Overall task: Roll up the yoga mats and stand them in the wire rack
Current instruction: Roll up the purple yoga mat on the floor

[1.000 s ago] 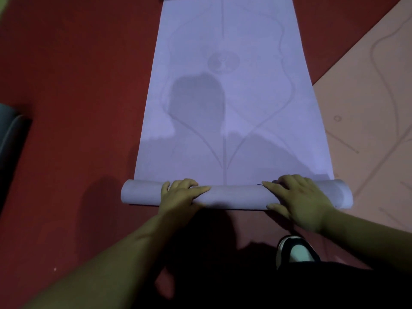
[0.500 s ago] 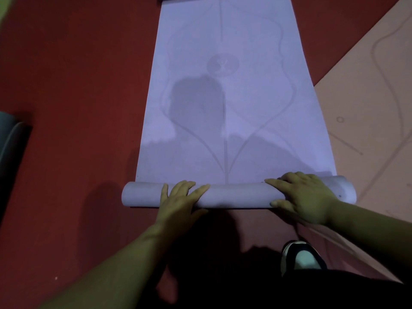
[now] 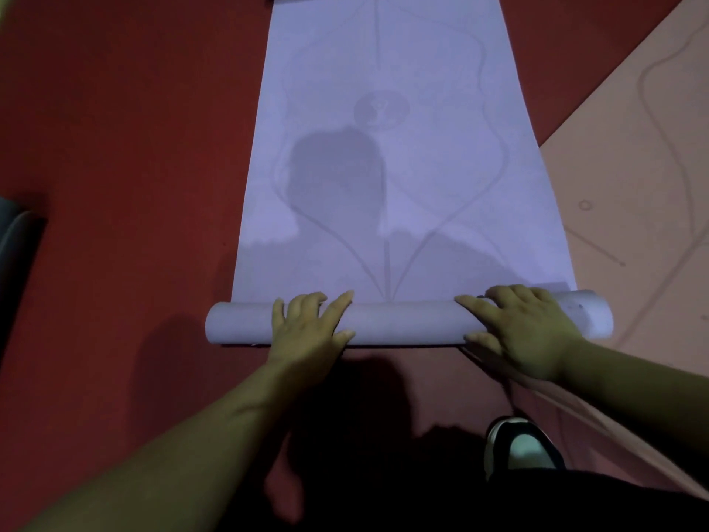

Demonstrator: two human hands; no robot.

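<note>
A lilac yoga mat (image 3: 399,155) with a faint leaf-shaped line pattern lies on the red floor and stretches away from me. Its near end is wound into a roll (image 3: 406,324) lying crosswise. My left hand (image 3: 307,328) rests on the left half of the roll with fingers spread over its top. My right hand (image 3: 521,332) lies on the right half, fingers reaching over the top and thumb at the near side. The wire rack is out of view.
A peach yoga mat (image 3: 633,186) with line drawings lies flat at the right, its edge running under my right arm. A dark grey object (image 3: 15,240) sits at the left edge. My shoe (image 3: 521,447) stands on the floor just behind the roll.
The roll has moved a little farther away along the mat and grown slightly thicker. Both hands stayed on top of it, fingers shifting forward.
</note>
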